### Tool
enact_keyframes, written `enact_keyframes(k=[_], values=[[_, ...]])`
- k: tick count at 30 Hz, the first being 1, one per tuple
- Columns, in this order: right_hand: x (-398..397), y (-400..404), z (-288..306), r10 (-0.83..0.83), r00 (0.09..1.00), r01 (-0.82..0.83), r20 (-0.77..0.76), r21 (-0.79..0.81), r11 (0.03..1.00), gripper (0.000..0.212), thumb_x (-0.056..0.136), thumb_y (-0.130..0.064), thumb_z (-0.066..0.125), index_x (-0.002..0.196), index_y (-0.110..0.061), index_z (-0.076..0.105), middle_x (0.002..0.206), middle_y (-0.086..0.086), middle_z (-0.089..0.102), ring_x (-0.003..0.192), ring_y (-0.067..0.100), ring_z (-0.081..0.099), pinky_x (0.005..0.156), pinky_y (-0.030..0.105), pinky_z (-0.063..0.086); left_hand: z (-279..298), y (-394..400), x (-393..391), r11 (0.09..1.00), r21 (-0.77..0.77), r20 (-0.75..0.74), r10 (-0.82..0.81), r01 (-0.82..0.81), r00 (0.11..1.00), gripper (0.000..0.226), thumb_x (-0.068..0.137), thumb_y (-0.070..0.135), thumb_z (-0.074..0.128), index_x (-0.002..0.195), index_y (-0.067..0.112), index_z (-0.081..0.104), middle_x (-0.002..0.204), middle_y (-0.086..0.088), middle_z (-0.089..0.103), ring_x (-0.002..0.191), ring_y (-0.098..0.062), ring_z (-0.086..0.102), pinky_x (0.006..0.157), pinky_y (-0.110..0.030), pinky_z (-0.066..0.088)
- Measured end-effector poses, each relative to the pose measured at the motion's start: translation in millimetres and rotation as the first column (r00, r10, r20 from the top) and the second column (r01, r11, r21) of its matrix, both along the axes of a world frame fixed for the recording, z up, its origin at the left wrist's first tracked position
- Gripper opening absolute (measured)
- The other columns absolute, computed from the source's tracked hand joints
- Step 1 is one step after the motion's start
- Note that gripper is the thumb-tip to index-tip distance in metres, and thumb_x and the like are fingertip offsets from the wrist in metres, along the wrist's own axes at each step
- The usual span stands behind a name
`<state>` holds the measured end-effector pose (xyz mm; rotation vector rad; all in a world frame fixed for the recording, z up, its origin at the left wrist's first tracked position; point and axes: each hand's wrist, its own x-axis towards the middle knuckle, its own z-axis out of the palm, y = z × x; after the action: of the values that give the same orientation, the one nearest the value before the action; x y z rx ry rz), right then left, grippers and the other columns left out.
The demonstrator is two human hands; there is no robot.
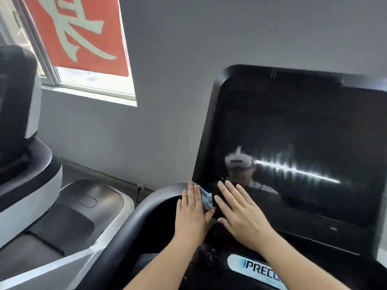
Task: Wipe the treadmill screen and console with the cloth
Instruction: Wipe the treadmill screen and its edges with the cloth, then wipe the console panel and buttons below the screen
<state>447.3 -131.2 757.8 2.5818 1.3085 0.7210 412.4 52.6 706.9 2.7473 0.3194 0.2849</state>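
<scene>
Blue cloth [206, 198]: pinned flat under left hand [192, 214], fingers extended, at the screen [303, 143] lower-left corner beside the console [146, 214] rim, likely for edge wiping. Right hand [240, 214]: fingers spread, empty, apparently bracing on glass. Most of cloth hidden; screen's right edge cut off.

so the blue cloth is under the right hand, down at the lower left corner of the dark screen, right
Not quite. The head view shows the blue cloth under the left hand, not the right hand, which lies flat and bare beside it. The rest holds: it is at the lower left corner of the dark screen.
</scene>
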Motion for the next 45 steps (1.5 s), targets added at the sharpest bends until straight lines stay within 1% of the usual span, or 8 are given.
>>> enact_keyframes(k=[7, 15, 19, 23, 29, 36, 41, 45], values=[[-34, 37, -22, -0.279, 0.948, 0.298, -0.153, 0.123, 0.946, 0.078, 0.077, -0.050, 0.077, 0.136, -0.003, 0.057, 0.161, 0.022, 0.024, 0.148, 0.040, 0.025, 0.115, 0.055, 0.022, 28, 38, -10, 0.957, 0.178, -0.062, -0.222, 0.230, 0.973, 0.073, 0.102, 0.016, 0.036, 0.158, 0.016, -0.012, 0.165, -0.005, -0.020, 0.124, -0.026, 0.050, 0.091, -0.034, 0.048], [-17, 72, -34, -0.373, 0.906, 0.418, -0.198, 0.296, 0.859, 0.071, 0.075, -0.045, 0.082, 0.130, -0.005, 0.061, 0.158, 0.023, 0.030, 0.147, 0.039, 0.028, 0.117, 0.057, 0.022, 32, 79, 23, 0.951, 0.217, 0.076, -0.243, 0.221, 0.967, 0.070, 0.096, 0.039, 0.059, 0.156, 0.022, 0.027, 0.167, -0.003, 0.009, 0.147, -0.026, 0.026, 0.115, -0.040, 0.029], [-17, 82, -35, -0.336, 0.929, 0.370, -0.155, 0.385, 0.846, 0.027, 0.073, -0.026, 0.084, 0.092, -0.013, 0.071, 0.156, 0.019, 0.037, 0.144, 0.038, 0.034, 0.117, 0.058, 0.025, 41, 83, 26, 0.964, 0.151, 0.213, -0.247, 0.218, 0.945, 0.019, 0.087, 0.029, 0.071, 0.105, 0.022, 0.070, 0.161, -0.005, 0.029, 0.149, -0.029, 0.023, 0.118, -0.040, 0.021], [-32, 82, -25, -0.291, 0.949, 0.311, -0.120, 0.496, 0.811, 0.011, 0.074, -0.014, 0.079, 0.082, -0.016, 0.070, 0.155, 0.016, 0.038, 0.145, 0.035, 0.034, 0.118, 0.058, 0.023, 46, 89, 9, 0.974, 0.121, 0.351, -0.221, 0.190, 0.910, 0.014, 0.073, 0.019, 0.081, 0.075, 0.024, 0.068, 0.141, -0.004, 0.057, 0.134, -0.029, 0.047, 0.112, -0.047, 0.035], [-92, 57, 9, -0.199, 0.966, 0.257, -0.164, 0.627, 0.736, 0.012, 0.078, -0.015, 0.076, 0.089, -0.018, 0.072, 0.156, 0.014, 0.036, 0.147, 0.033, 0.029, 0.118, 0.061, 0.022, 58, 92, -65, 0.933, -0.017, 0.522, -0.298, 0.359, 0.799, 0.004, 0.079, 0.027, 0.059, 0.083, 0.026, 0.058, 0.084, 0.017, 0.066, 0.085, -0.003, 0.061, 0.118, -0.039, 0.023], [-154, 24, 9, -0.133, 0.980, 0.198, -0.148, 0.651, 0.733, 0.012, 0.084, -0.029, 0.060, 0.084, -0.024, 0.071, 0.155, 0.010, 0.039, 0.147, 0.031, 0.030, 0.119, 0.058, 0.019, 41, 80, -129, 0.889, -0.020, 0.566, -0.367, 0.457, 0.738, 0.008, 0.082, 0.031, 0.061, 0.085, 0.034, 0.055, 0.068, 0.016, 0.056, 0.070, 0.002, 0.055, 0.112, -0.025, 0.031], [-124, 20, -8, -0.312, 0.924, 0.382, -0.221, 0.491, 0.783, 0.013, 0.075, -0.023, 0.079, 0.084, -0.022, 0.069, 0.153, 0.012, 0.041, 0.145, 0.034, 0.032, 0.120, 0.056, 0.016, 43, 55, -92, 0.913, -0.039, 0.416, -0.355, 0.406, 0.838, 0.010, 0.086, 0.029, 0.066, 0.090, 0.032, 0.057, 0.069, 0.025, 0.049, 0.069, 0.003, 0.049, 0.099, -0.033, 0.042], [-86, 25, -21, -0.451, 0.849, 0.527, -0.277, 0.373, 0.763, 0.036, 0.071, -0.023, 0.086, 0.103, -0.012, 0.073, 0.147, 0.019, 0.047, 0.137, 0.040, 0.042, 0.117, 0.058, 0.022, 40, 38, -55, 0.978, -0.042, 0.188, -0.192, 0.204, 0.963, 0.034, 0.098, 0.039, 0.056, 0.129, 0.025, 0.056, 0.114, 0.010, 0.067, 0.106, -0.016, 0.062, 0.094, -0.034, 0.045]])
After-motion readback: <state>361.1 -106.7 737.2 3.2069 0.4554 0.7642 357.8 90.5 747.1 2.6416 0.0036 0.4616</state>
